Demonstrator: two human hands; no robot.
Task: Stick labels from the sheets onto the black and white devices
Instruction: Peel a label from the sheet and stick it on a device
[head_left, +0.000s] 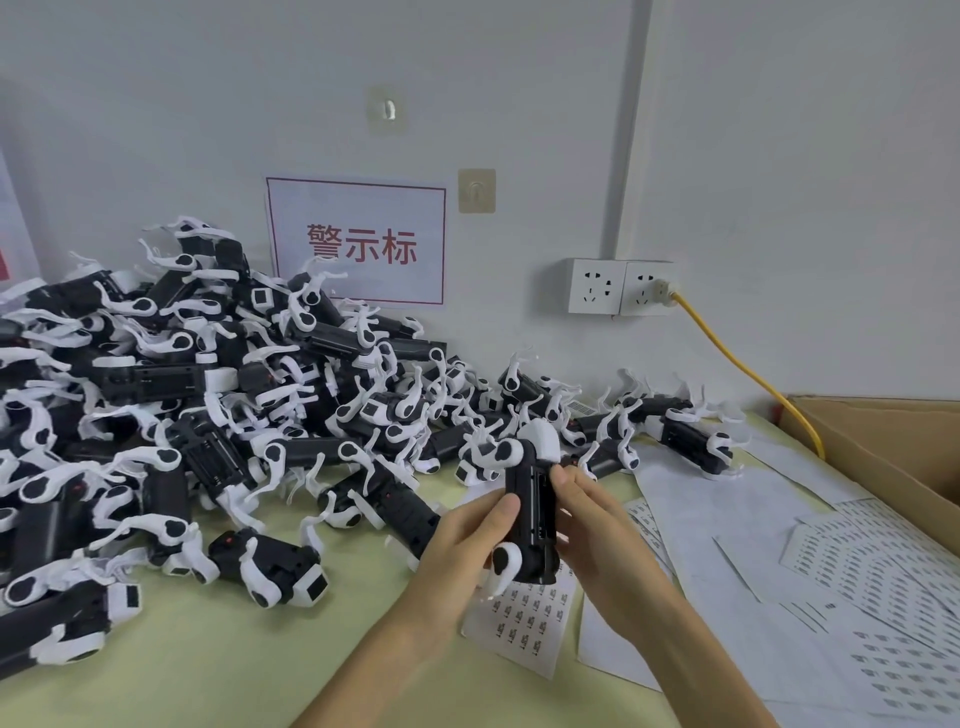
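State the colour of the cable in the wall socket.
The cable is yellow, seen in the head view.

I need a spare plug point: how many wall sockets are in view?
2, side by side on the wall right of the sign: the left socket is free, the right socket has the yellow cable plugged in. The device pile could hide others.

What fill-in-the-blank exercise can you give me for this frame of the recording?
The left hand and right hand grip one plastic device with a ____ body and white ends.
The yellow cable plugs into the ____ white wall socket.
The heaped pile of black and white devices lies to the hands' ____.
The white paper wall sign bears ____ characters.
Missing: black; right; left; red.
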